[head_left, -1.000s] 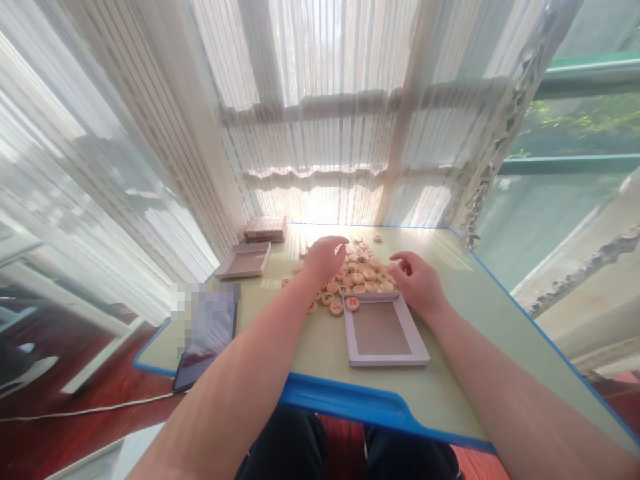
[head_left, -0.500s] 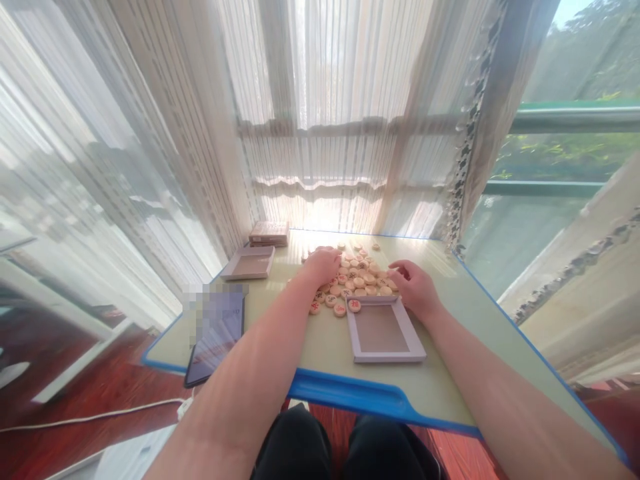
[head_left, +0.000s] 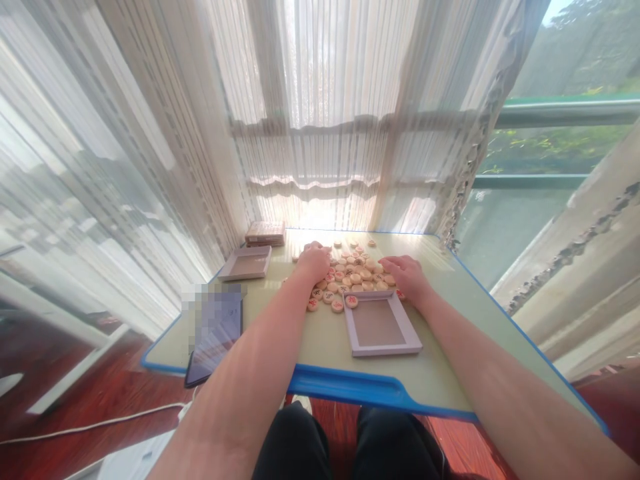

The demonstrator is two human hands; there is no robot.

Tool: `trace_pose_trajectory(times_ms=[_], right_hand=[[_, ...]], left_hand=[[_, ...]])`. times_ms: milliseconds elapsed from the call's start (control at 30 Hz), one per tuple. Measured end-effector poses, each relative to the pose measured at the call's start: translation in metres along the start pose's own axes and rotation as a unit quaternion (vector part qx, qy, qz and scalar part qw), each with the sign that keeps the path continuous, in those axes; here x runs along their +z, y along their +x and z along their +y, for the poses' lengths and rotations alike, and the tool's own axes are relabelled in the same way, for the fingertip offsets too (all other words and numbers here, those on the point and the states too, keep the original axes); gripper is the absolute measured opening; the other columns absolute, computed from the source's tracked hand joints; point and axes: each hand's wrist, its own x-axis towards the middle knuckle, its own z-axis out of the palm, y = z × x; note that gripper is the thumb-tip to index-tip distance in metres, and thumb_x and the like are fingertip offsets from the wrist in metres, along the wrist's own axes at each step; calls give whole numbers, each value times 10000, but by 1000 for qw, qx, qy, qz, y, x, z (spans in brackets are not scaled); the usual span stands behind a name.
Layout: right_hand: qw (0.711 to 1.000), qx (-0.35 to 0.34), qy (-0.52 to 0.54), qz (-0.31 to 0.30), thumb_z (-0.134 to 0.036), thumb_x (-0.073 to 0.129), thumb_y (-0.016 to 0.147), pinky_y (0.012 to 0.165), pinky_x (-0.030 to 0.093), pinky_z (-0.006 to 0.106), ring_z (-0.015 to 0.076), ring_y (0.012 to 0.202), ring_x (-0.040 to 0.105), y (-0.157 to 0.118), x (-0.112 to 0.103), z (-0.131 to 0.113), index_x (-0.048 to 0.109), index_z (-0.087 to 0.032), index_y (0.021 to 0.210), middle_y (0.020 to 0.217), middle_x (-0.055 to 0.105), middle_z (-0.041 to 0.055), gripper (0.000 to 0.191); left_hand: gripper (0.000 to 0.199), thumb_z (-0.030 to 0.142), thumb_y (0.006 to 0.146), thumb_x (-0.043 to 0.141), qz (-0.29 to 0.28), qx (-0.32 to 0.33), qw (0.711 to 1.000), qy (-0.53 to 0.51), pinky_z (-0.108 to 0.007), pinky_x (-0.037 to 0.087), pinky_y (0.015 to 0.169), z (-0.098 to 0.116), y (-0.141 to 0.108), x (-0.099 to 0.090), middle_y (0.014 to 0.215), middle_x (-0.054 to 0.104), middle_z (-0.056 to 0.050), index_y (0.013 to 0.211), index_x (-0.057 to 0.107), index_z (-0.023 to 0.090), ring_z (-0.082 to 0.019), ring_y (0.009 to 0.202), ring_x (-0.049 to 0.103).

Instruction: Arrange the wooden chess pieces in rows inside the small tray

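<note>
Round wooden Chinese chess pieces (head_left: 355, 278) lie in a loose heap at the middle of the table, several showing red or black characters. My left hand (head_left: 315, 261) rests at the heap's left side, fingers loosely spread over the pieces and partly hidden. On the other side, my right hand (head_left: 404, 275) touches the heap's right edge with its fingers stretched out. Neither hand shows a piece gripped in it. Just in front of the heap lies a shallow open box tray (head_left: 413, 345). One red-marked piece (head_left: 352, 302) leans on its far left corner.
A second shallow box part (head_left: 231, 272) lies at the back left, near a stacked brown box (head_left: 265, 233). A phone or tablet (head_left: 220, 347) lies by the left edge. The table's blue rim (head_left: 345, 389) runs close before my knees. Sheer curtains (head_left: 320, 153) hang behind.
My right hand has straightened its fingers and moved slightly in against the pieces. My left hand remains at the heap's left side. The view has shifted a little.
</note>
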Motion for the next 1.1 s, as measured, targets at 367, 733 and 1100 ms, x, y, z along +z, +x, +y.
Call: trace_pose_trajectory(times_ms=[367, 733, 1100], right_hand=[[996, -77, 39, -21, -420, 526, 765, 871, 394, 342, 219, 902, 533, 4, 2, 2, 757, -204, 789, 775, 610, 58, 317], [996, -74, 44, -11, -394, 525, 765, 795, 411, 317, 207, 844, 562, 4, 1, 2, 740, -183, 736, 766, 633, 52, 302], [997, -73, 33, -5, -392, 518, 761, 766, 430, 312, 197, 816, 578, 5, 0, 2, 733, -200, 701, 757, 644, 41, 294]], left_hand=[[351, 279, 888, 405, 1, 18, 1000, -9, -395, 429, 911, 2, 3, -3, 1092, 642, -98, 1169, 593, 183, -264, 1057, 537], [253, 237, 872, 451, 52, 23, 995, -79, -309, 474, 821, 4, 3, -5, 1012, 604, -57, 1015, 656, 201, -178, 877, 584], [220, 240, 861, 511, 70, 20, 982, -176, -292, 488, 823, 10, 3, -7, 1016, 602, -63, 1004, 669, 184, -159, 851, 595]])
